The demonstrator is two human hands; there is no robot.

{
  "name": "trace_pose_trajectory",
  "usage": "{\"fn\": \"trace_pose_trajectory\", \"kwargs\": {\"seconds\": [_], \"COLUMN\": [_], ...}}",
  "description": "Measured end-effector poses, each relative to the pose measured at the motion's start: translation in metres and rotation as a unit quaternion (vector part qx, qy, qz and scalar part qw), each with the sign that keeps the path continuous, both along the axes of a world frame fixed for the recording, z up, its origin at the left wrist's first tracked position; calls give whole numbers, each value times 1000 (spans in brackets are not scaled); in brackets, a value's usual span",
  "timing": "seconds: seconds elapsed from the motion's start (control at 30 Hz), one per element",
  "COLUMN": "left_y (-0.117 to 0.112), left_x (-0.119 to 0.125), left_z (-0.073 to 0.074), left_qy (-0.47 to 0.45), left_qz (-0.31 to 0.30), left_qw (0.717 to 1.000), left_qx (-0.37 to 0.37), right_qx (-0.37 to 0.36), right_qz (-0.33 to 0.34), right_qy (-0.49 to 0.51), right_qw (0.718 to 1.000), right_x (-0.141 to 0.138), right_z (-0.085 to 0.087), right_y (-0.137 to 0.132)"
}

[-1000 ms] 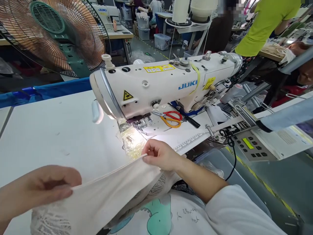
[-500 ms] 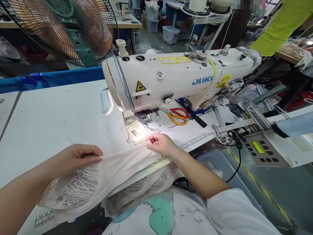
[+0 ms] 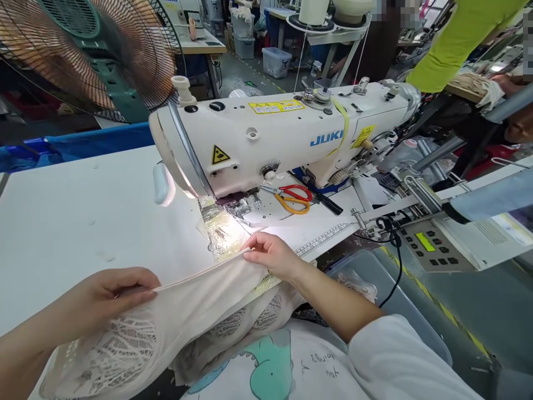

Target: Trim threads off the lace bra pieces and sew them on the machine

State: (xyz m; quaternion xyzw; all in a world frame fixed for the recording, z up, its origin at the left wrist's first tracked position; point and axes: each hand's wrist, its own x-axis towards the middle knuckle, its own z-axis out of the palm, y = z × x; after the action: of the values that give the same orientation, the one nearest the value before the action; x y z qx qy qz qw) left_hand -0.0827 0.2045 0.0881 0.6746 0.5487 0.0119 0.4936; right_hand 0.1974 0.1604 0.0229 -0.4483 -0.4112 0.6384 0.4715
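Note:
A cream fabric piece with white lace (image 3: pixel 195 303) stretches across the near edge of the white table (image 3: pixel 83 216). My left hand (image 3: pixel 110 297) pinches its folded edge at the left. My right hand (image 3: pixel 270 255) pinches the same edge at the right, just short of the lit needle area (image 3: pixel 227 222) of the white JUKI sewing machine (image 3: pixel 283 139). The edge runs taut between both hands. The lace part hangs over the table's front towards my lap.
Red and orange scissors (image 3: pixel 293 199) lie on the machine bed beside a black tool. A control panel (image 3: pixel 433 247) sits at the right, a large fan (image 3: pixel 83 50) at the back left. A person in a green top (image 3: pixel 458 39) stands behind. A clear bin (image 3: pixel 375 278) sits under the table's right.
Both hands keep pinching the fabric edge. The view has shifted a little, and the left hand sits slightly lower and nearer the front than half a second ago.

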Motion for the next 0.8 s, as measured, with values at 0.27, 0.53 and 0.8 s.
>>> {"fn": "trace_pose_trajectory", "kwargs": {"seconds": [0.27,0.53,0.8], "left_y": [3,6,2], "left_x": [9,10,11], "left_z": [3,8,0], "left_qy": [6,18,25], "left_qz": [-59,-122,-109], "left_qw": [997,991,987], "left_qx": [57,57,116], "right_qx": [3,-21,-19], "right_qz": [-62,-50,-76], "right_qy": [-58,-76,-76], "right_qw": [996,996,994], "right_x": [7,9,7], "right_z": [-11,-16,-15], "right_y": [-2,-6,5]}}
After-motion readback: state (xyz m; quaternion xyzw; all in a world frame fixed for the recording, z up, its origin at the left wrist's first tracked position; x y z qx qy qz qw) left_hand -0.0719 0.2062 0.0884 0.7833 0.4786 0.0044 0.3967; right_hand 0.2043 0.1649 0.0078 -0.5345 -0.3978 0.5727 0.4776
